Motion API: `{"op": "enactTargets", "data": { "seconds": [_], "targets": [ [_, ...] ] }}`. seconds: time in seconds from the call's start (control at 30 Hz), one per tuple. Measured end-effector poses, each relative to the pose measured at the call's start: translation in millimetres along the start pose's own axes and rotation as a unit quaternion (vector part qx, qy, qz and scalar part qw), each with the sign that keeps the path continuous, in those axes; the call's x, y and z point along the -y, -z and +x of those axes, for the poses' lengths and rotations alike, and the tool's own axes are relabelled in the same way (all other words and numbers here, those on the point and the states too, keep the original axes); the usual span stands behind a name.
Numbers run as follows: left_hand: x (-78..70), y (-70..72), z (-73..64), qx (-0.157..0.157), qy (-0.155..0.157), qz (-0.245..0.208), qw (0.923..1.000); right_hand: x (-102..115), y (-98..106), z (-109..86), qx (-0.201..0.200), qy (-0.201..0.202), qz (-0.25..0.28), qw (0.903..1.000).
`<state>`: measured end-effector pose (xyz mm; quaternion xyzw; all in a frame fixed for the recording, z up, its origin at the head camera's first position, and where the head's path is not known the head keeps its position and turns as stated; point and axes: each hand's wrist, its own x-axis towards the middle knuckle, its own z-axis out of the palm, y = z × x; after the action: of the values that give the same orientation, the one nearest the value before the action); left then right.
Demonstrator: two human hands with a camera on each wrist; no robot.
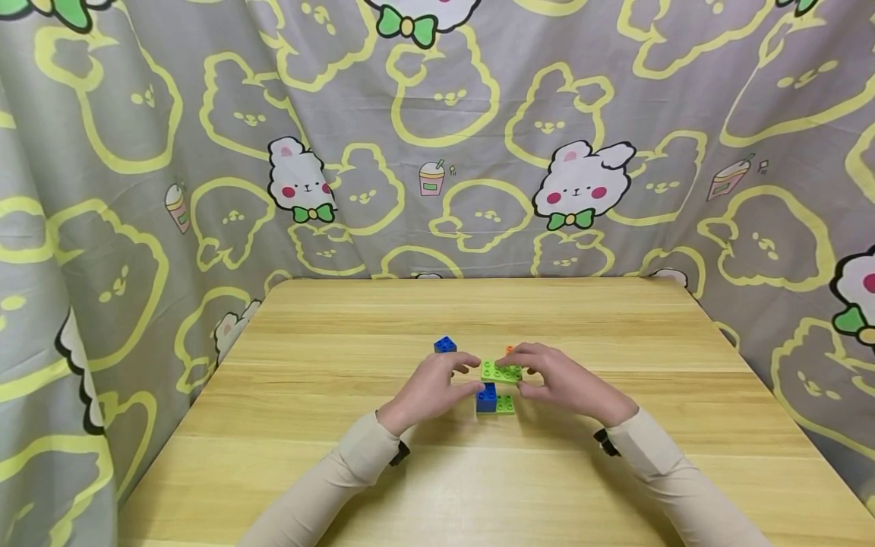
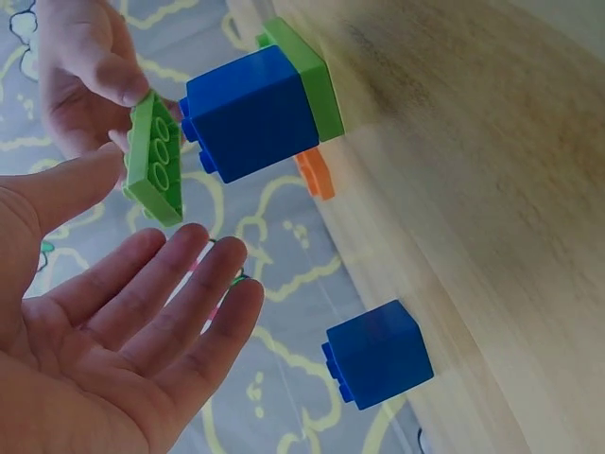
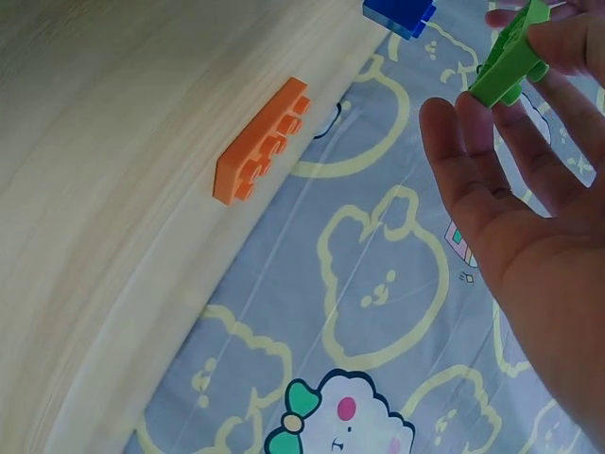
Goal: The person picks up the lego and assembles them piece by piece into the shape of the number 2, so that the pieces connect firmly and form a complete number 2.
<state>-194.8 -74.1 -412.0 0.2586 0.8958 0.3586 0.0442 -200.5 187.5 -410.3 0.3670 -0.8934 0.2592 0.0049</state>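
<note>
In the head view, the right hand (image 1: 566, 381) pinched one end of the upper green plate (image 1: 492, 374) in the air above the table (image 1: 383, 471), while the left hand (image 1: 431, 386) stood by the other end with its fingers loose. Below the plate, the near blue block (image 1: 486, 399) sat on one end of the lower green plate (image 1: 506, 406), leaving studs bare on its right. That lopsided support was a likely weak point: a hard push on any overhanging part could have tipped the stack. The far blue block (image 1: 445, 346) stood beyond the left hand, and the orange brick (image 1: 510, 349) lay just behind the right, where a careless knuckle might have shoved it.

In the left wrist view, the left palm was spread and gripped nothing, its thumb close to the plate; contact could not be told. A gap separated the plate's hollow underside from the near block's studs, so coming down skewed could have left it seated on one side only.

In the right wrist view, thumb and fingertips held the plate by its edges. With so little purchase, it could have swivelled or slipped under uneven pressure.
</note>
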Motion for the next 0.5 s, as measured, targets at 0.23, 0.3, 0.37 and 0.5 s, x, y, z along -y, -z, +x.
{"op": "enactTargets", "data": {
  "seconds": [0.23,0.3,0.37,0.5],
  "targets": [
    [-2.0,0.2,-1.7,0.005,-0.012,0.006,0.9999,0.5,-0.8,0.3,0.006,0.027,-0.008,0.9996],
    [-2.1,-0.3,-1.8,0.006,-0.013,0.01,0.9998,1.1,-1.1,0.5,0.006,0.033,-0.012,0.9994],
    [-2.1,-0.7,-1.7,0.007,-0.016,0.013,0.9998,1.9,-1.2,0.8,0.009,0.036,-0.015,0.9992],
    [-1.6,-1.5,-0.7,0.008,-0.021,0.031,0.9993,3.8,-1.4,0.7,0.016,0.035,-0.013,0.9992]
  ]
}}
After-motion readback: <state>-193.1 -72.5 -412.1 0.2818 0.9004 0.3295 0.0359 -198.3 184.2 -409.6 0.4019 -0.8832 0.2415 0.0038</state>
